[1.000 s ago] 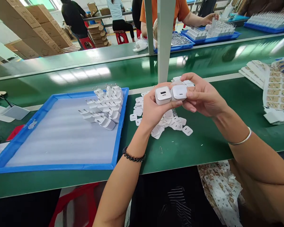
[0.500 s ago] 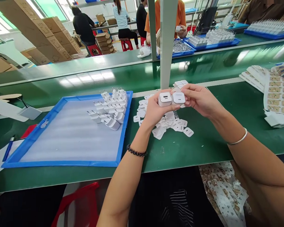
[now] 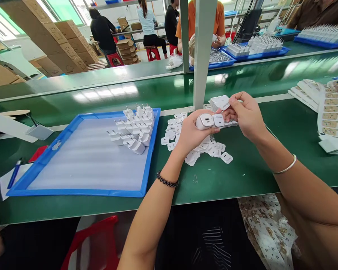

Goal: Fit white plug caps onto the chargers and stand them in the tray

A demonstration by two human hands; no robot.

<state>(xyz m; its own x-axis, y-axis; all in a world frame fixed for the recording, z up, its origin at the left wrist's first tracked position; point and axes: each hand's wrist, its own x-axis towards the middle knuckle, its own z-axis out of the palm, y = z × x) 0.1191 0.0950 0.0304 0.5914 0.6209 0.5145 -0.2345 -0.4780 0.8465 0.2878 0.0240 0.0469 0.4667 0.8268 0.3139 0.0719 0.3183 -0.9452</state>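
Your left hand [image 3: 193,133] still grips the two white chargers [image 3: 210,121] above the sticker pile [image 3: 205,148] on the counter [image 3: 242,172]; your right hand [image 3: 246,114] has lifted, its fingers now pinching a sticker [image 3: 224,102] off the right charger.

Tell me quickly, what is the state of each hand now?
Left hand: closed around two white chargers held side by side.
Right hand: fingertips pinching at the right charger's face; what it pinches cannot be told.

No readable text; print on cardboard boxes [image 3: 70,41] too blurred.
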